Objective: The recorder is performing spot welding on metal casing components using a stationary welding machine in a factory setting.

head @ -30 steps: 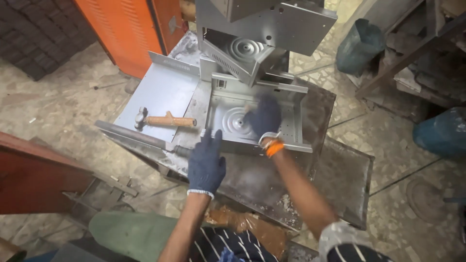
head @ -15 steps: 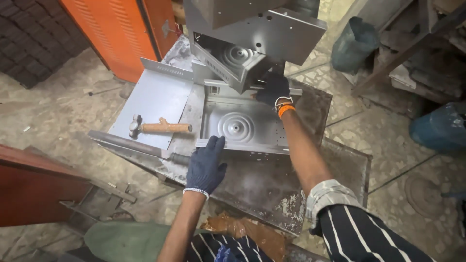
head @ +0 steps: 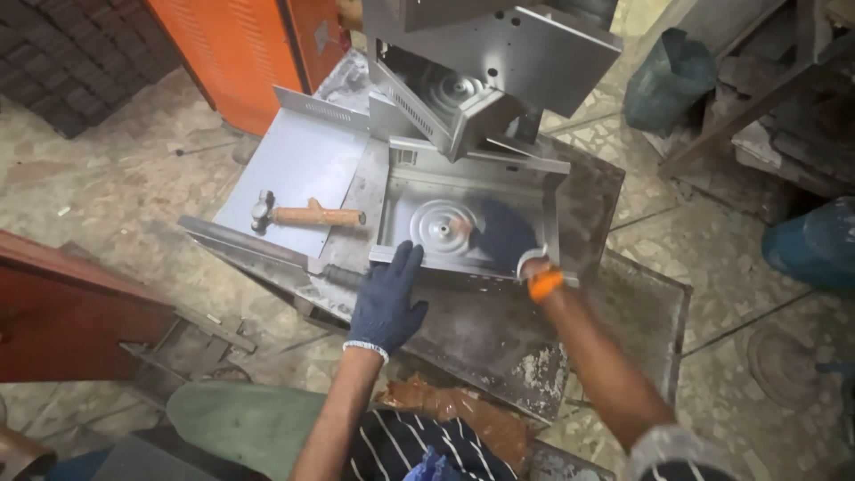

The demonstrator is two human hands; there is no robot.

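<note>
Left hand [head: 388,303] spread flat on steel tray [head: 419,209] rim; blurred right hand [head: 504,236] inside, grip unclear

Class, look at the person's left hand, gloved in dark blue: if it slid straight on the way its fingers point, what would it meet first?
Probably the near raised edge of the metal tray: the left hand's fingertips already appear to reach it.

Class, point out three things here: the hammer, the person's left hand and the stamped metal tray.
hammer [head: 316,216], head view, middle of wooden handle
left hand [head: 386,303], head view, back of glove
stamped metal tray [head: 438,224], head view, round embossed centre
</note>
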